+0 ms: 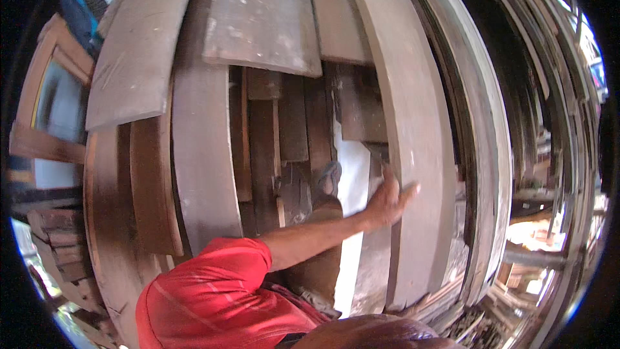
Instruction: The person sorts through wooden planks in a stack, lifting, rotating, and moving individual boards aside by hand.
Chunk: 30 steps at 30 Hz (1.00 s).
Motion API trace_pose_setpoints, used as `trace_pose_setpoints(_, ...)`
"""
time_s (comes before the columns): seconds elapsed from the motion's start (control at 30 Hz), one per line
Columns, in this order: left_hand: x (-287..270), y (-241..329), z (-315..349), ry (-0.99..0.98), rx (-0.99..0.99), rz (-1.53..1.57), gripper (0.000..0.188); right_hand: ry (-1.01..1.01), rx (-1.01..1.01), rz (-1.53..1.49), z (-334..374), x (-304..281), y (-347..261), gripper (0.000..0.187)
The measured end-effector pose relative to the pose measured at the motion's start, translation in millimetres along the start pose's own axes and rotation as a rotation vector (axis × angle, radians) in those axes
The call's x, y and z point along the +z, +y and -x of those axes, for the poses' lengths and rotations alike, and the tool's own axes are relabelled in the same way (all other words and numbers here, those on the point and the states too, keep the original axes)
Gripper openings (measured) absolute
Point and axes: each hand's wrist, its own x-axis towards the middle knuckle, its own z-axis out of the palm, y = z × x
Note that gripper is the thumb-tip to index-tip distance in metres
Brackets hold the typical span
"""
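Note:
My left arm point(316, 239), in a red short sleeve, reaches across to the right. At its end my left hand point(384, 203) is at the left edge of a long, pale wooden plank point(423, 155). One digit lies over the plank's face and another shows beside the edge, so the hand appears closed on that edge; slight blur softens the fingers. The plank stands upright, its lower end near the floor and its top running out of the picture. My right hand does not show.
More planks hang or lean at left, among them a wide grey board point(261, 16) and a long board point(203, 148). A framed glass pane point(61, 100) is at far left. Stacked timber point(484, 155) rises at right. My foot point(329, 178) rests beside a white strip point(352, 174).

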Motion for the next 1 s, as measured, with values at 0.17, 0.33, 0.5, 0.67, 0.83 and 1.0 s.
trace_pose_setpoints(0.17, -90.3, 32.0, -102.8, 0.074, -0.082, -0.19, 0.082, -0.223, 0.025, -0.041, 13.6, 109.1, -6.0, 0.074)
trace_pose_setpoints(0.33, -141.2, 71.0, -88.0, 0.128, -0.084, -0.748, 0.098, -0.287, 0.115, -0.524, -81.4, 173.7, 75.1, 0.068)
trace_pose_setpoints(0.5, -176.8, 152.1, 38.1, 0.201, -0.016, -0.54, 0.079, -0.337, 0.293, -0.475, -41.9, 161.0, 44.3, 0.067)
trace_pose_setpoints(0.67, -202.3, 184.1, 112.4, 0.134, 0.1, -0.588, 0.07, -0.517, 0.255, -0.647, -64.3, 169.1, 63.8, 0.072)
trace_pose_setpoints(0.83, -232.2, 197.2, 183.4, 0.235, 0.009, -0.639, 0.065, -0.43, 0.249, -0.559, -53.0, 169.4, 52.5, 0.076)
trace_pose_setpoints(1.0, -273.9, 170.1, 277.3, 0.463, -0.268, -0.832, 0.068, -0.395, 0.248, -0.348, -33.5, 147.0, 27.4, 0.082)
